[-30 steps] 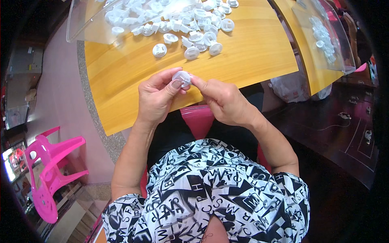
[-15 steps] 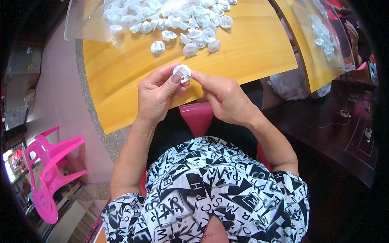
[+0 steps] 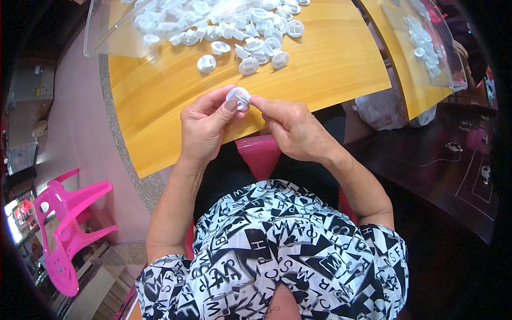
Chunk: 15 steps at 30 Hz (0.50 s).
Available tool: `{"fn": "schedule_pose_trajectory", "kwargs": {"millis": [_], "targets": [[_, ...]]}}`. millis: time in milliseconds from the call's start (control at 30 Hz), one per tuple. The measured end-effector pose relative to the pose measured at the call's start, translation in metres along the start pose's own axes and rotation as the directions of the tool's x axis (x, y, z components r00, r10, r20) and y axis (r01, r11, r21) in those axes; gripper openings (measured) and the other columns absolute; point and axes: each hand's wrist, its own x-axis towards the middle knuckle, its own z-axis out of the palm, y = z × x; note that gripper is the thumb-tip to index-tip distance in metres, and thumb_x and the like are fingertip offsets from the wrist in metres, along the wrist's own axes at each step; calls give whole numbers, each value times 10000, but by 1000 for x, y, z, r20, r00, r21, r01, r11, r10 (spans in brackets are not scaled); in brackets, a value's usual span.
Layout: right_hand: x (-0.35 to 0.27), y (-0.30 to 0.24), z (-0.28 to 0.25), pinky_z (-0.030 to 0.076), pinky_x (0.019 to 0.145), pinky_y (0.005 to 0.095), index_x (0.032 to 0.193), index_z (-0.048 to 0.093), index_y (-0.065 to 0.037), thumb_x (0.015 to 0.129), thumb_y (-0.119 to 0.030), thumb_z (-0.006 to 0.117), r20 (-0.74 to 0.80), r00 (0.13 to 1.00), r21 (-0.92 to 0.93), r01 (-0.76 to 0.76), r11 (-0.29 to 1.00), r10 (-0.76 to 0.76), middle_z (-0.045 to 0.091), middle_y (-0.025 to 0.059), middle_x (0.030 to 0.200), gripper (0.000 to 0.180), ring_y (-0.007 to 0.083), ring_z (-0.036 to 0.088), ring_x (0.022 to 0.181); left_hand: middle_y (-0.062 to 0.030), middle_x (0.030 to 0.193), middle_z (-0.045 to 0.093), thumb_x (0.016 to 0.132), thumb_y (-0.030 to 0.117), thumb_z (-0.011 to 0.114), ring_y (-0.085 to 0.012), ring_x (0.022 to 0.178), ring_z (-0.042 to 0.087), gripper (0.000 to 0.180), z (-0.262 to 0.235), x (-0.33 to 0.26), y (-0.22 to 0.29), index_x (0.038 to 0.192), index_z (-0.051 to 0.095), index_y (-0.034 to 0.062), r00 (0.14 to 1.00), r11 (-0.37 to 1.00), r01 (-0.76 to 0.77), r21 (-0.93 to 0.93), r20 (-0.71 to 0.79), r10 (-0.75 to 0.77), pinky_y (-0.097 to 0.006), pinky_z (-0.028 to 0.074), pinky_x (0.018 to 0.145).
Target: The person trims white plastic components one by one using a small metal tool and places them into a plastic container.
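Observation:
Just above the near edge of the table, my left hand pinches a round white plastic piece between thumb and fingers. My right hand is closed with the index finger extended along a thin metal tool, whose tip lies over the face of the piece. Most of that tool is hidden in the hand, so its kind does not show. Beyond my hands, several similar round white plastic pieces lie loose on the yellow wooden table.
At the far left of the table, a clear plastic panel stands by a heap of white parts. A second yellow table at right holds more white pieces behind clear plastic. Beneath it hang plastic bags. A pink chair is at left.
The metal tool's tip has moved left, further across the face of the round piece. My left hand keeps its grip, with the piece turned slightly.

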Motion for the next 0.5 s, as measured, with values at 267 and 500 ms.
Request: {"fn": "schedule_pose_trajectory", "kwargs": {"millis": [267, 500], "targets": [[3, -7, -2, 474, 643, 293, 1280, 528, -17, 836, 69, 455, 37, 996, 100, -82, 992, 79, 574, 184, 743, 458, 228, 586, 661, -161, 1030, 661, 882, 17, 631, -192, 879, 661, 274, -2, 0, -2, 1140, 596, -71, 1000, 1000, -28, -8, 2, 28, -274, 570, 773], [-5, -8, -2, 494, 648, 365, 1273, 529, -25, 819, 67, 515, -56, 998, -203, 15, 979, -27, 611, 198, 803, 463, 327, 623, 723, -152, 1031, 663, 879, 35, 642, -186, 892, 660, 284, 2, 0, -1, 1142, 597, -65, 1000, 1000, -19, 9, -3, 19, -278, 569, 784]]}}
